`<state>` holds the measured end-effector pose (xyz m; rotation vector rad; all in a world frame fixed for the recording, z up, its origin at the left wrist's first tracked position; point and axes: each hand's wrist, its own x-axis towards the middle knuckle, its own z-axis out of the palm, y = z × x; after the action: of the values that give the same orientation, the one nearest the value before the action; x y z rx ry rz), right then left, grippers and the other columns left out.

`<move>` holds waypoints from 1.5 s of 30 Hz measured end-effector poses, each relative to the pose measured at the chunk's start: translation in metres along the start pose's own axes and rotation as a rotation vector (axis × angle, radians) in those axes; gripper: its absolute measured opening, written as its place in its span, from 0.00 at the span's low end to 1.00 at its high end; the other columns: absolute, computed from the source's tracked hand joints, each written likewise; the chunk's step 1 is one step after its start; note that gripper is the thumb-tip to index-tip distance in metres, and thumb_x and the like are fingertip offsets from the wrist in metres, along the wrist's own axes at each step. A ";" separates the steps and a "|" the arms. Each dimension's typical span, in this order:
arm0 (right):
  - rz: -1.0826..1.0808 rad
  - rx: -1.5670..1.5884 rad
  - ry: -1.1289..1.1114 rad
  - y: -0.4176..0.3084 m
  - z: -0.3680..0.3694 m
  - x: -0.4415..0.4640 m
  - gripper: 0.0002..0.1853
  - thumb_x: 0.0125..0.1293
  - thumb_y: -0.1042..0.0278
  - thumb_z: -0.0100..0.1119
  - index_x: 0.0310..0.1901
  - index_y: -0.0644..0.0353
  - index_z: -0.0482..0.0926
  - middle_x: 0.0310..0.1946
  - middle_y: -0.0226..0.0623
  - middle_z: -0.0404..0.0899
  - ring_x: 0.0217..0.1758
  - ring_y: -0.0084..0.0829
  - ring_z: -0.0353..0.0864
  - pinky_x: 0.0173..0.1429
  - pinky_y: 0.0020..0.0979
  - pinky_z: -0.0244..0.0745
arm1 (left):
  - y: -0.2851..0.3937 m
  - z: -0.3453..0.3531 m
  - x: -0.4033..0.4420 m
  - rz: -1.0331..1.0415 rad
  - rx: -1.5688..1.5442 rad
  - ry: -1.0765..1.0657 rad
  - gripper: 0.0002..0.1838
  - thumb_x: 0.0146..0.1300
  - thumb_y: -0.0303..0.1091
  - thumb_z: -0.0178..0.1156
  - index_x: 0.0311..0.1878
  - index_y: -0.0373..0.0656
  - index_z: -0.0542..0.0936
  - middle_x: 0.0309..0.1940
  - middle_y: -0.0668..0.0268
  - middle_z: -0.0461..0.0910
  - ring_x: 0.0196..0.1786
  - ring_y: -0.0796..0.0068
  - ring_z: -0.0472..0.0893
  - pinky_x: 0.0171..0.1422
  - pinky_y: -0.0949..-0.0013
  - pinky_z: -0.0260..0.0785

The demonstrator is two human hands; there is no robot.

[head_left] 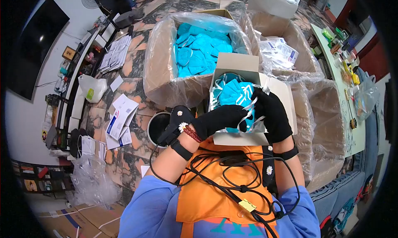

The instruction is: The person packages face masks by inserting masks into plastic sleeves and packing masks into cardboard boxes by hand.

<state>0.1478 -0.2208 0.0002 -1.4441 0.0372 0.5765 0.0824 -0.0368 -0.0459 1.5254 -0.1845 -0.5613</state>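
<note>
My left hand (pixel 222 118), in a black glove, reaches in from the left over an open white box (pixel 238 61). Its fingers pinch white elastic straps. My right hand (pixel 271 113), also in a black glove, is closed on the straps from the other side. The white straps (pixel 248 109) stretch between the two hands. Below and behind them, blue face masks (pixel 233 93) with white straps fill the box. Some blue mask material shows between my hands; I cannot tell which mask the straps belong to.
A plastic-lined carton (pixel 159 68) of loose blue masks stands behind left. Another lined carton (pixel 306 41) holds white printed packets (pixel 280 51). A dark bucket (pixel 158 128) is left of my arm, near flattened white boxes (pixel 120 115). Black cables (pixel 232 171) cross my orange apron.
</note>
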 end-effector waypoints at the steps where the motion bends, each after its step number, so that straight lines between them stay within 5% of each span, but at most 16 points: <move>1: -0.007 -0.020 0.027 0.000 0.000 -0.001 0.13 0.68 0.54 0.58 0.32 0.55 0.79 0.17 0.23 0.68 0.18 0.19 0.66 0.24 0.23 0.59 | 0.004 0.001 -0.002 -0.002 0.000 -0.002 0.18 0.74 0.44 0.49 0.52 0.41 0.79 0.44 0.63 0.82 0.39 0.77 0.80 0.47 0.73 0.73; 5: -0.006 -0.072 0.036 0.003 -0.006 0.001 0.14 0.68 0.54 0.57 0.33 0.55 0.80 0.19 0.24 0.70 0.20 0.20 0.67 0.24 0.23 0.60 | -0.002 0.003 -0.003 -0.070 -0.100 -0.068 0.15 0.74 0.39 0.48 0.47 0.40 0.80 0.34 0.66 0.82 0.34 0.79 0.79 0.40 0.73 0.71; 8: -0.167 -0.160 0.117 0.011 -0.005 0.004 0.15 0.68 0.52 0.57 0.33 0.56 0.80 0.21 0.25 0.71 0.22 0.20 0.68 0.25 0.23 0.61 | -0.022 -0.001 0.004 0.423 0.658 -0.073 0.16 0.74 0.40 0.47 0.47 0.40 0.80 0.35 0.65 0.83 0.31 0.78 0.79 0.39 0.72 0.70; 13: -0.114 0.012 -0.010 0.004 0.004 -0.015 0.15 0.70 0.52 0.54 0.43 0.56 0.80 0.23 0.22 0.72 0.24 0.17 0.67 0.28 0.22 0.60 | -0.004 0.012 -0.016 -0.086 -0.327 0.119 0.15 0.73 0.38 0.48 0.47 0.39 0.80 0.38 0.66 0.82 0.38 0.76 0.82 0.41 0.73 0.74; 17: -0.026 0.120 -0.253 0.014 -0.010 -0.007 0.16 0.70 0.51 0.55 0.42 0.57 0.81 0.25 0.24 0.75 0.26 0.16 0.69 0.29 0.21 0.63 | -0.001 0.008 -0.023 0.237 0.409 0.284 0.12 0.68 0.38 0.55 0.45 0.41 0.81 0.38 0.61 0.82 0.41 0.66 0.83 0.42 0.67 0.76; 19: -0.607 -0.903 -0.269 0.021 -0.006 0.001 0.17 0.72 0.55 0.53 0.47 0.60 0.82 0.31 0.43 0.80 0.26 0.37 0.75 0.32 0.35 0.71 | -0.001 -0.004 -0.021 0.412 0.690 0.245 0.12 0.69 0.38 0.55 0.46 0.40 0.80 0.37 0.59 0.82 0.38 0.63 0.83 0.41 0.64 0.75; 25: -0.139 -0.736 -0.276 0.006 0.014 -0.034 0.20 0.62 0.50 0.64 0.36 0.63 0.81 0.21 0.35 0.76 0.25 0.30 0.75 0.32 0.31 0.69 | 0.016 0.000 -0.034 0.429 0.975 0.299 0.15 0.66 0.41 0.59 0.47 0.39 0.79 0.36 0.57 0.83 0.37 0.54 0.83 0.42 0.59 0.75; 27: 0.063 -0.450 -0.264 0.007 0.017 -0.046 0.17 0.62 0.53 0.64 0.37 0.63 0.80 0.23 0.28 0.76 0.25 0.23 0.74 0.31 0.26 0.67 | 0.035 -0.002 -0.040 0.001 0.228 0.184 0.18 0.67 0.40 0.60 0.53 0.38 0.78 0.37 0.59 0.84 0.39 0.59 0.83 0.44 0.63 0.75; 29: 0.083 -0.063 -0.203 0.004 0.023 -0.063 0.15 0.61 0.57 0.64 0.39 0.62 0.80 0.23 0.28 0.74 0.24 0.21 0.72 0.29 0.23 0.67 | 0.024 -0.010 -0.048 0.091 0.291 0.150 0.20 0.69 0.36 0.58 0.59 0.35 0.74 0.39 0.61 0.83 0.42 0.68 0.82 0.45 0.67 0.75; 32: 0.168 0.050 -0.144 -0.002 0.027 -0.080 0.12 0.63 0.62 0.62 0.40 0.63 0.80 0.24 0.32 0.76 0.25 0.25 0.75 0.29 0.24 0.69 | 0.018 -0.014 -0.054 0.143 -0.121 0.033 0.12 0.71 0.38 0.52 0.37 0.38 0.75 0.32 0.66 0.78 0.33 0.81 0.76 0.39 0.74 0.71; 34: -0.218 -0.212 -0.198 0.032 0.014 -0.075 0.12 0.64 0.63 0.61 0.41 0.64 0.80 0.26 0.36 0.78 0.27 0.28 0.79 0.31 0.27 0.75 | 0.012 -0.021 -0.067 0.232 0.012 0.060 0.16 0.70 0.32 0.58 0.57 0.35 0.76 0.42 0.63 0.81 0.45 0.76 0.79 0.48 0.72 0.73; 37: -0.123 -0.106 -0.141 0.020 0.013 -0.089 0.12 0.65 0.64 0.59 0.43 0.64 0.78 0.30 0.37 0.79 0.28 0.28 0.80 0.34 0.28 0.77 | 0.016 -0.025 -0.086 0.136 -0.174 0.089 0.16 0.66 0.33 0.62 0.54 0.35 0.78 0.45 0.62 0.81 0.49 0.73 0.78 0.53 0.70 0.72; 39: -0.546 -0.198 0.063 0.007 -0.035 -0.082 0.14 0.67 0.65 0.58 0.49 0.66 0.76 0.35 0.36 0.80 0.33 0.25 0.81 0.37 0.27 0.79 | -0.073 -0.092 -0.100 0.757 1.316 0.588 0.09 0.70 0.32 0.52 0.40 0.37 0.78 0.32 0.68 0.78 0.33 0.73 0.75 0.41 0.69 0.70; 42: -0.489 0.057 0.145 -0.041 -0.056 -0.098 0.22 0.65 0.77 0.56 0.60 0.66 0.69 0.40 0.33 0.78 0.38 0.23 0.78 0.39 0.23 0.77 | -0.028 -0.095 -0.137 0.383 1.286 0.769 0.10 0.69 0.34 0.53 0.46 0.41 0.80 0.35 0.69 0.78 0.33 0.77 0.74 0.42 0.71 0.70; 44: -0.579 -0.227 0.156 -0.032 -0.045 -0.089 0.30 0.60 0.87 0.54 0.66 0.63 0.64 0.41 0.31 0.75 0.36 0.21 0.74 0.37 0.20 0.73 | -0.005 -0.065 -0.115 0.220 -0.230 0.787 0.11 0.70 0.36 0.52 0.48 0.44 0.80 0.34 0.72 0.77 0.33 0.81 0.74 0.39 0.75 0.70; 45: -0.483 0.176 -0.007 -0.026 -0.050 -0.075 0.34 0.60 0.85 0.57 0.68 0.63 0.60 0.41 0.31 0.74 0.34 0.20 0.73 0.35 0.20 0.73 | 0.002 -0.065 -0.101 0.240 -0.227 0.794 0.11 0.70 0.36 0.52 0.48 0.44 0.80 0.34 0.72 0.77 0.33 0.81 0.74 0.39 0.75 0.70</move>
<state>0.1088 -0.2941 0.0435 -1.2213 -0.2551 0.1760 0.0252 0.0664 -0.0253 1.3731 0.2983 0.2281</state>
